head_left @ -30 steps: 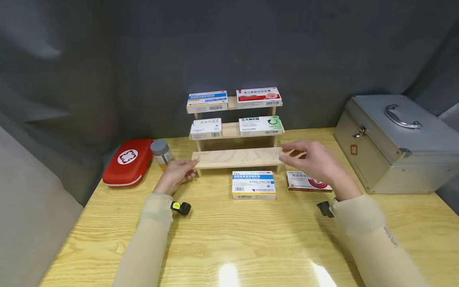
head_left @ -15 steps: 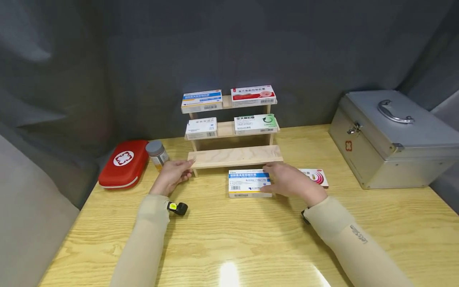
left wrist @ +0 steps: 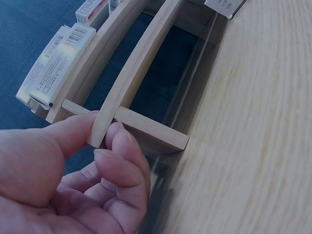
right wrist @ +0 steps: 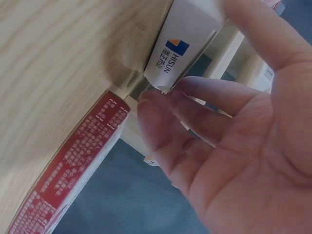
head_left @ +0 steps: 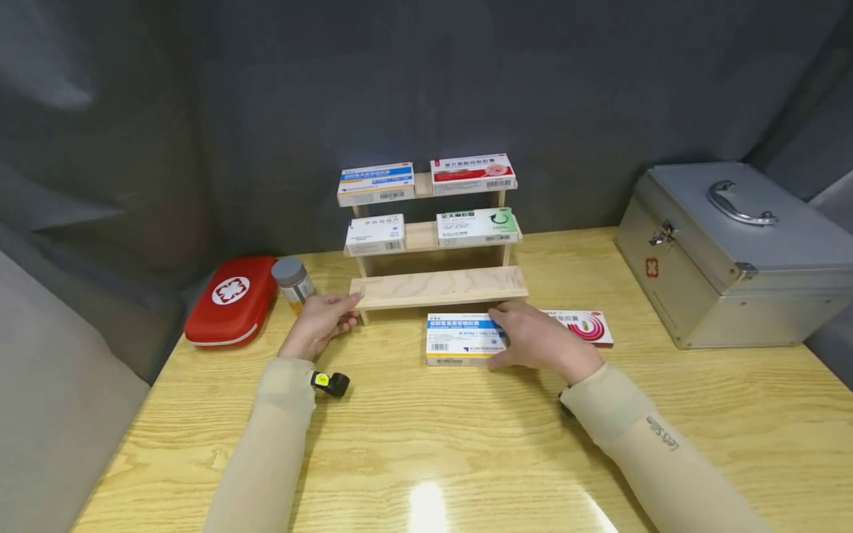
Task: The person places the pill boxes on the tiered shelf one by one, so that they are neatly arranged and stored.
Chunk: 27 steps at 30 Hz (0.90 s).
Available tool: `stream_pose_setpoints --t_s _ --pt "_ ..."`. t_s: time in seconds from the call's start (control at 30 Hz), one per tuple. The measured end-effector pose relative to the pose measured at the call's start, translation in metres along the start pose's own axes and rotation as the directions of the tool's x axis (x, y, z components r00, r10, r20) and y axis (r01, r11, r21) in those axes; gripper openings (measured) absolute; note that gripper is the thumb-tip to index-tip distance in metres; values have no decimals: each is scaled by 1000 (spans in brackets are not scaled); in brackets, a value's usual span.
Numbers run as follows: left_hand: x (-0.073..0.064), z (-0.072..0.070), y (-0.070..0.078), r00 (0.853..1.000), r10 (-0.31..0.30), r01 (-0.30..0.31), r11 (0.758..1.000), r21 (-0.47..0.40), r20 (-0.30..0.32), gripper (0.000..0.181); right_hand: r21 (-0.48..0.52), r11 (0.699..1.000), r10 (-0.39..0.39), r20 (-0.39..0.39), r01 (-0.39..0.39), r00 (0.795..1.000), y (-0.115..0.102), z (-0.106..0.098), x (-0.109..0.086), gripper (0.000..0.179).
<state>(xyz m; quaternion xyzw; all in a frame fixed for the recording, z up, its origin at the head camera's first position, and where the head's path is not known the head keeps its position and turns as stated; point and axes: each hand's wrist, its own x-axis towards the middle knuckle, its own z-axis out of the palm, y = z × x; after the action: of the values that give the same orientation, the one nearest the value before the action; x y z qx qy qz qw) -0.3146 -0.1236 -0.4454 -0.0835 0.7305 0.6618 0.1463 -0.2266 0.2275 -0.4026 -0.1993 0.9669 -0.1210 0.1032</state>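
1. Dark sheeting (head_left: 426, 81) forms the background behind a wood-grained tabletop (head_left: 400, 437).
2. Silver metal case (head_left: 686, 296), fitted with a handle, stands at the far right of the tabletop.
3. Wooden stand (head_left: 420, 235) with three shelves occupies the centre. Two medicine boxes lie on its top shelf and two on its middle shelf.
4. Red zipped case (head_left: 229, 296) lies at the left, bearing a white emblem.
5. Left hand (head_left: 323, 322) pinches the left end of the lowest shelf (head_left: 440, 287) between thumb and fingers.
6. Right hand (head_left: 533, 337) spans the right end of the blue-and-white box (head_left: 460, 339). Its fingers are set apart by the box's width, some at the far edge, the thumb at the near edge; they appear to hold it, though firmness cannot be told.
7. Governing relation: the blue-and-white box extends leftward from the right fingers, its long axis roughly parallel to the lowest shelf, which lies just beyond it. The right hand is the nearer. Whether the box rests fully on the tabletop cannot be told.
8. Pink-ringed box (head_left: 589, 326) lies right of that grip, partly hidden by the hand.
9. Grey-lidded jar (head_left: 289, 274) stands beside the red zipped case, partly behind the left hand.
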Motion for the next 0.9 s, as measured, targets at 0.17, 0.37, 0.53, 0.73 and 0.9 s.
stream_pose_setpoints --t_s 0.17,0.37,0.53,0.73,0.9 --pt "0 0 1 1000 4 -4 1000 4 0 40 3 1000 -9 10 9 1000 0 -1 0 92" --pt "1 0 0 1000 0 0 1000 4 -5 41 22 1000 -5 38 4 999 -3 0 -1 92" --pt "-1 -1 0 1000 -3 3 1000 0 -4 41 32 999 -5 40 4 999 -9 -5 -3 89" --pt "-3 -5 1 1000 -9 9 1000 11 21 42 77 997 -21 10 20 1000 -15 -14 -6 90" --pt "-4 -7 2 999 3 -3 1000 9 51 39 131 991 1 -58 7 998 -17 -22 -8 92"
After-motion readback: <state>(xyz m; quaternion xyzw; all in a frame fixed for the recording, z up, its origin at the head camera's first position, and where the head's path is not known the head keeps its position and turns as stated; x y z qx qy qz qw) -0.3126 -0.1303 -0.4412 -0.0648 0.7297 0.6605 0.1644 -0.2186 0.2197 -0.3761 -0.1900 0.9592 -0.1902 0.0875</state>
